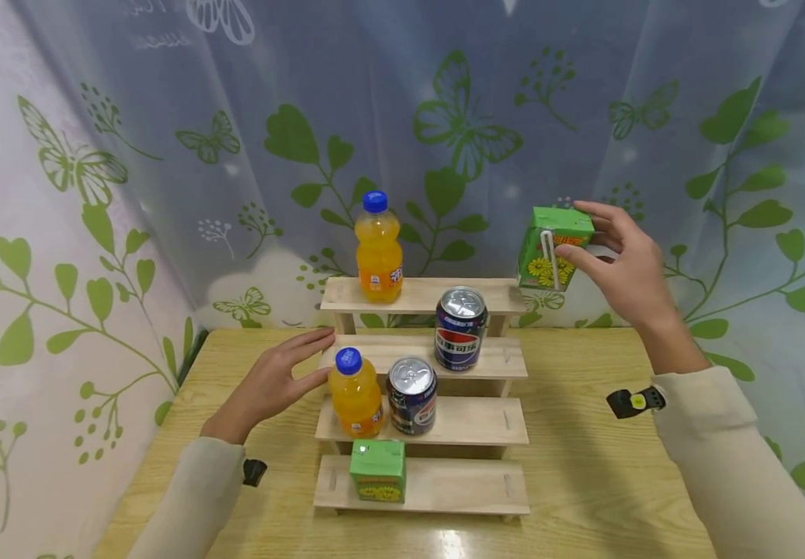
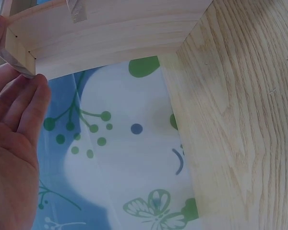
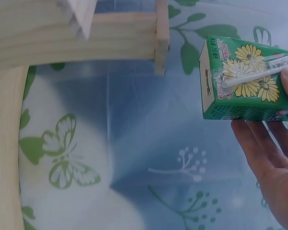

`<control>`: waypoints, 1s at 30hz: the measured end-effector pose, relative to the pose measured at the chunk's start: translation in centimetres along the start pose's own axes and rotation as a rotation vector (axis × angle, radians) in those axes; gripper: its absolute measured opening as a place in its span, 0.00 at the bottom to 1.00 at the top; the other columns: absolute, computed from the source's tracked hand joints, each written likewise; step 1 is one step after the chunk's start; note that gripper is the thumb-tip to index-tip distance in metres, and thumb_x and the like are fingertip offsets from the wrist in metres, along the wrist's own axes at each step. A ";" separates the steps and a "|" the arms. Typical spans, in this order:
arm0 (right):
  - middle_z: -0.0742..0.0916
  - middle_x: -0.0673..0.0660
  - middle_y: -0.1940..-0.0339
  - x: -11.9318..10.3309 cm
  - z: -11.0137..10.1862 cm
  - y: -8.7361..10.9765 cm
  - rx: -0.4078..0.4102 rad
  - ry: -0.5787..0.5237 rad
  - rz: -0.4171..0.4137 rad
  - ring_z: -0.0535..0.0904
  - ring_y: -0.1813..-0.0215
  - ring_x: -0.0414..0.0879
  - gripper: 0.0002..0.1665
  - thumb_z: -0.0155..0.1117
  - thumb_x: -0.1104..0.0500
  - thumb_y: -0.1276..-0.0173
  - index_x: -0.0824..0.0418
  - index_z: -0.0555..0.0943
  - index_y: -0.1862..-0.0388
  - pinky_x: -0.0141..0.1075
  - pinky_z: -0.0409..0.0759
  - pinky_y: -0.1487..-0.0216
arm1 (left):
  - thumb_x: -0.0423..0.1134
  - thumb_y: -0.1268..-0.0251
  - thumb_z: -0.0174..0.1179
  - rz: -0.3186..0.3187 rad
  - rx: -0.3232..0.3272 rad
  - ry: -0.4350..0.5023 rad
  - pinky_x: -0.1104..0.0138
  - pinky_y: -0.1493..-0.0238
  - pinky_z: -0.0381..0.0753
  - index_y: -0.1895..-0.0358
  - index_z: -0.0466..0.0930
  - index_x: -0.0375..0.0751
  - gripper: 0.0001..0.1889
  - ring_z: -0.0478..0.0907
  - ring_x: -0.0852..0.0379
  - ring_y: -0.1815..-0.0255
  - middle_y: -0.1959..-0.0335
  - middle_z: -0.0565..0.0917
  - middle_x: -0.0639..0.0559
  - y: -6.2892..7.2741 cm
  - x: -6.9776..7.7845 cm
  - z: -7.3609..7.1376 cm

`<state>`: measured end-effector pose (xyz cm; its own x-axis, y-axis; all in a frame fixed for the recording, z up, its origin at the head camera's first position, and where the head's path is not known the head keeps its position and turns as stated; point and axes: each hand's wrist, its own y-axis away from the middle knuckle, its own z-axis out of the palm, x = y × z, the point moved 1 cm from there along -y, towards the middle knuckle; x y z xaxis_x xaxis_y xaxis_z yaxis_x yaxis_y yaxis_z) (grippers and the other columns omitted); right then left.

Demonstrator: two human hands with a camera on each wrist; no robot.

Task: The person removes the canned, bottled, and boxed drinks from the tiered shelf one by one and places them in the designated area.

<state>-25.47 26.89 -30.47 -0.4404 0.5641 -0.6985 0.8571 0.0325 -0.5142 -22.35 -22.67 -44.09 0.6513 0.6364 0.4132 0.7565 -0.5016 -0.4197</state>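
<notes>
My right hand (image 1: 622, 256) grips a green drink carton (image 1: 549, 268) with yellow flowers and a straw, its thumb on the front. In the right wrist view the carton (image 3: 249, 84) is in the air, apart from the wooden rack. My left hand (image 1: 272, 380) touches the left end of the stepped wooden rack (image 1: 479, 419) with fairly straight fingers; part of it is outside the left wrist view. An orange drink bottle (image 1: 379, 256) stands on the top step and a cola can (image 1: 459, 330) on the second. The third holds another orange bottle (image 1: 356, 396) beside a second can (image 1: 412, 396).
A second green carton (image 1: 378, 470) stands at the left of the lowest step. The rack sits on a wood-grain table (image 1: 584, 466). Behind it hangs a curtain (image 1: 374, 93) with leaf and butterfly prints.
</notes>
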 end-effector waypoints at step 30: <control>0.74 0.71 0.18 8.8 -1.1 6.0 -0.157 0.098 0.229 0.74 0.23 0.73 0.46 0.72 0.45 0.20 0.55 0.64 0.12 0.65 0.83 0.37 | 0.37 0.27 0.74 -0.028 -0.022 0.003 0.40 0.27 0.79 0.24 0.79 0.34 0.31 0.79 0.34 0.25 0.23 0.79 0.38 -0.1 0.1 -0.1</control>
<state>-23.86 32.93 -39.15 -0.2095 0.6481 -0.7322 0.9654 0.0183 -0.2601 -22.35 -22.56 -43.90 0.6300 0.6488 0.4269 0.7755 -0.4963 -0.3902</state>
